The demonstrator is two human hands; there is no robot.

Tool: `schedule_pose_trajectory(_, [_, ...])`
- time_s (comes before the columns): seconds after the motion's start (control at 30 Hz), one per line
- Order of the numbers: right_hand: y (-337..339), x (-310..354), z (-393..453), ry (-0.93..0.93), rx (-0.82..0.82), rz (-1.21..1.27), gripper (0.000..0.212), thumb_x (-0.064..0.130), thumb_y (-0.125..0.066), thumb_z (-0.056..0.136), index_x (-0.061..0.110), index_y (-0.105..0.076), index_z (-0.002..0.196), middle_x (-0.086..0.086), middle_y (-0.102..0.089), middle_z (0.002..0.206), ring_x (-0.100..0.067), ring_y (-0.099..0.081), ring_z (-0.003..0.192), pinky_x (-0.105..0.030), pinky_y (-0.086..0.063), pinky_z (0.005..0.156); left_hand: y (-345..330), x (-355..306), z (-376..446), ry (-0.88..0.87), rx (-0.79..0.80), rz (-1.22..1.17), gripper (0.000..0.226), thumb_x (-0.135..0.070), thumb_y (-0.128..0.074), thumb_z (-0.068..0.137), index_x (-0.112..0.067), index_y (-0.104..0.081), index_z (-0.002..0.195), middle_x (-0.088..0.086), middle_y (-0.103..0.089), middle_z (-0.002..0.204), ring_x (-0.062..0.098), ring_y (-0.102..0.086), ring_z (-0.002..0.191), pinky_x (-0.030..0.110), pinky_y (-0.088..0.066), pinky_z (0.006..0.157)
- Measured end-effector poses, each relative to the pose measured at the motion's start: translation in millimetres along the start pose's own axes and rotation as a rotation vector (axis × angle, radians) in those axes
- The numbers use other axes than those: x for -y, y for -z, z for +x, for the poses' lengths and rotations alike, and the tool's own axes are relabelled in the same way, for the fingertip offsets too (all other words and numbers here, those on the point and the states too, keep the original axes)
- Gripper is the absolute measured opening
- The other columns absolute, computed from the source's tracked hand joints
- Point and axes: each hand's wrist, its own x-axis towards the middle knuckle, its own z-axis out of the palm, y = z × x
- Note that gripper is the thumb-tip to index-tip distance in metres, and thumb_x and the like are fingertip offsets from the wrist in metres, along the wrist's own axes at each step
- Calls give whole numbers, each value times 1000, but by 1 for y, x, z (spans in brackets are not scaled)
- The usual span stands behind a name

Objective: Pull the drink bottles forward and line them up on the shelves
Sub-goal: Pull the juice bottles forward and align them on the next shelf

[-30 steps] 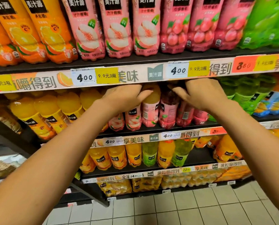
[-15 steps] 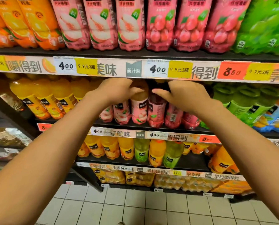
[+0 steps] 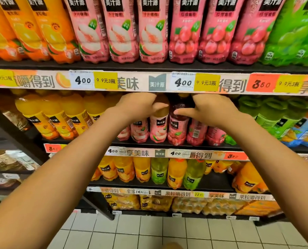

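On the second shelf, at the centre of the view: both hands reach under the price strip [image 3: 156, 81] to the tops of the small bottles.
Left hand [image 3: 139, 105]: it lies over the shoulder of the peach bottle [image 3: 158, 126]; the thumb points to 3 o'clock across the neck. The other fingers curl behind the bottle top, and I cannot tell how firmly they hold it.
Right hand [image 3: 210, 110]: the thumb points to 9 o'clock and touches the neck of the red bottle [image 3: 176, 130]; the fingers go behind the bottle tops and are hidden there.
Peach bottle: pale pink label with a cut white peach, a black brand patch, light juice in the neck. It stands upright at the front edge of the second shelf [image 3: 167, 145].
Red bottle: dark red juice in a clear neck, pink label with red fruits. It stands just beside the peach bottle, at its 3 o'clock, touching it.
Neighbours on this shelf: orange bottles [image 3: 51, 119] at 9 o'clock, green bottles [image 3: 271, 117] at 3 o'clock.
Top shelf, at 12 o'clock: large bottles in the same colours, orange, pink, red, green, in a row.
Lower shelf, at 6 o'clock: small orange and green bottles mixed.
Floor [image 3: 149, 234]: pale tiles.
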Motion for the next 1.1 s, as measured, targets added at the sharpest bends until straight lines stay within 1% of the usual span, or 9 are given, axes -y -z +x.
schedule_pose_trajectory(0.07, [1,0,0,4,31,12,66,73,-48,84,9,-56,97,-5,-60,95,-30,-58,95,-42,-52,77,0,2,1,-23,-4,-44,65,-59,-46,94,-17,-40,143,8,-38,152,29,-40,135,43,-39,107])
schedule_pose_trajectory(0.17, [5,-2,-2,31,69,17,56,64,-52,89,9,-56,101,-5,-60,93,-31,-58,94,-42,-52,75,3,5,1,-67,20,-66,61,-53,-47,96,-18,-35,145,7,-34,155,28,-37,137,38,-36,109])
schedule_pose_trajectory(0.3, [7,0,-1,30,114,-11,50,56,-53,93,9,-55,110,-11,-62,115,-32,-58,104,-43,-51,84,5,7,1,-39,91,-24,51,-51,-44,98,-12,-48,130,11,-46,144,29,-46,127,35,-39,97])
schedule_pose_trajectory(0.37, [7,2,1,20,119,-8,51,56,-52,93,10,-55,114,-11,-61,120,-32,-57,109,-44,-51,87,6,7,0,-41,101,-22,50,-51,-44,98,-10,-49,127,12,-48,142,29,-47,125,36,-40,97])
schedule_pose_trajectory(0.5, [6,3,1,10,117,-3,52,56,-52,93,10,-54,118,-11,-60,121,-32,-56,110,-44,-51,89,7,7,0,-66,90,-27,52,-50,-44,99,-10,-45,133,12,-44,146,29,-44,130,38,-40,103])
schedule_pose_trajectory(0.7, [6,2,2,6,96,-18,51,56,-53,93,9,-55,112,-12,-63,114,-30,-57,97,-40,-51,82,2,5,0,-50,49,-90,58,-52,-46,97,-12,-43,139,9,-40,151,28,-41,134,39,-39,106])
schedule_pose_trajectory(0.8, [5,2,3,23,96,-5,51,55,-53,93,9,-54,115,-12,-61,119,-31,-57,106,-41,-51,85,0,4,0,-28,31,-103,59,-53,-47,96,-11,-44,138,9,-41,149,28,-41,133,41,-39,106])
schedule_pose_trajectory(1.0, [7,0,-1,20,20,-9,62,68,-51,87,12,-55,114,-9,-63,111,-30,-59,98,-38,-52,77,1,6,1,1,45,-87,64,-61,-44,93,-13,-47,135,8,-49,142,29,-47,127,43,-42,103])
schedule_pose_trajectory(1.1, [4,-1,-1,14,-1,-36,67,67,-52,87,9,-54,119,-11,-61,120,-32,-58,107,-43,-53,84,0,8,2,24,60,-80,68,-66,-44,91,-13,-48,134,8,-49,142,29,-47,126,43,-43,102])
